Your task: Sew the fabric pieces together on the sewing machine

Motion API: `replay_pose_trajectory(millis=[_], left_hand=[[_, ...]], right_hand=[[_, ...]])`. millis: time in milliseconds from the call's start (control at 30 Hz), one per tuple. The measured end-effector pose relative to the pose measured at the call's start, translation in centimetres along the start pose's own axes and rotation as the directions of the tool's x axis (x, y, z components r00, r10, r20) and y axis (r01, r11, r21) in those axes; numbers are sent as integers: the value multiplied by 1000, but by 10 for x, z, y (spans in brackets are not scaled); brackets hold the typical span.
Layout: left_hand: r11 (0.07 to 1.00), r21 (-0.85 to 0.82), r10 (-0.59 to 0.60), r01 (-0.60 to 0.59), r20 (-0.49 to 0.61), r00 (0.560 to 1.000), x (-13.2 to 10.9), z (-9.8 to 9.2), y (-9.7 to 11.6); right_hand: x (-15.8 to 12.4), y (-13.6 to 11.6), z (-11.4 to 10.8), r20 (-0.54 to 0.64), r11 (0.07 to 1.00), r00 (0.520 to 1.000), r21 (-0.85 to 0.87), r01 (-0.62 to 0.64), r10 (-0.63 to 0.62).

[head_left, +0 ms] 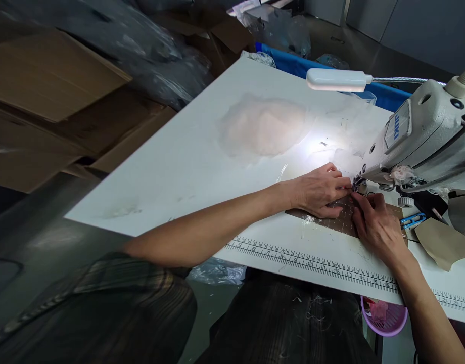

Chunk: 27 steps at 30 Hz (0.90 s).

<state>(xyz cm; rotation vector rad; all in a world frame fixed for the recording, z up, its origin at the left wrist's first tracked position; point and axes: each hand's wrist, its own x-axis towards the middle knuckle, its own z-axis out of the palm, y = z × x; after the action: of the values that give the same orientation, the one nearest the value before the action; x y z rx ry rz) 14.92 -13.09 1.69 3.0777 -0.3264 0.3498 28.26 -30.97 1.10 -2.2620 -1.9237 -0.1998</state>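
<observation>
A white sewing machine [418, 126] stands at the right, its presser foot [357, 184] low over the work surface. Just left of the foot is my left hand [319, 192], its fingers bent and drawn together, tips against the foot. My right hand [380, 222] lies in front of the foot, thumb and fingers closed close to the left fingertips. Whatever the fingers pinch is hidden or too small to make out. Beneath both hands is a brown, shiny plate [346, 222]. Pale sheer fabric [342, 157] lies behind the left hand, washed out by the lamp.
A lamp [336, 80] lights the white table [172, 167], where a thin pinkish sheer piece [263, 124] lies. Blue thread snips [412, 220] and a tan scrap [445, 242] are at the right. A ruler tape [312, 264] follows the front edge, above a purple basket [387, 326]. Cardboard boxes [54, 71] stand left.
</observation>
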Motion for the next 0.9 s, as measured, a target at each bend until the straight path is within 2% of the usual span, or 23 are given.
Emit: replay_pose_trajectory(millis=[233, 467, 533, 700, 767, 900], left_hand=[[999, 18, -42, 42, -10, 999, 3, 2, 1], [995, 65, -71, 71, 4, 997, 3, 1, 2], [994, 72, -81, 80, 8, 997, 3, 0, 3], [991, 59, -117, 117, -9, 993, 4, 1, 3], [991, 55, -118, 118, -14, 993, 4, 2, 2], [991, 62, -115, 116, -11, 993, 4, 3, 2]], right_hand=[[3, -1, -4, 63, 999, 997, 15, -49, 48], [2, 16, -14, -23, 943, 997, 329, -60, 72], [0, 21, -18, 2, 915, 991, 384, -124, 133], [4, 31, -25, 162, 833, 946, 448, -324, 281], [10, 34, -25, 195, 817, 941, 467, -338, 277], [15, 38, -20, 167, 815, 947, 482, -321, 275]])
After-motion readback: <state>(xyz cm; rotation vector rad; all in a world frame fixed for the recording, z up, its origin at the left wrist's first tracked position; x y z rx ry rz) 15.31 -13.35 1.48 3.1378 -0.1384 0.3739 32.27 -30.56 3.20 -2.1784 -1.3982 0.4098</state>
